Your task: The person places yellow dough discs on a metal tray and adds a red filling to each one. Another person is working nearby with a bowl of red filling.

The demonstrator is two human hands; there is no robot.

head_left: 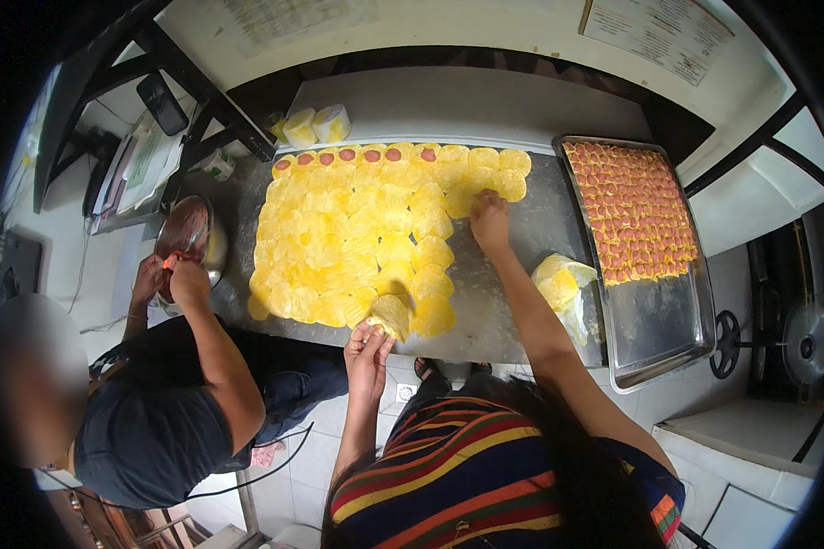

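Thin round yellow dumpling wrappers lie overlapping in rows across the metal worktop. Several in the farthest row carry a dab of reddish meat filling. Near the front edge, my left hand grips a small stack of wrappers between thumb and fingers. My right hand reaches to the right end of the rows, its fingers bunched down on the edge of a wrapper; the fingertips are partly hidden.
On the left, a co-worker's hands work over a metal bowl of meat filling. A tray of filled dumplings stands at right. Beside it lies an opened plastic bag of wrappers. Wrapped stacks sit at the back.
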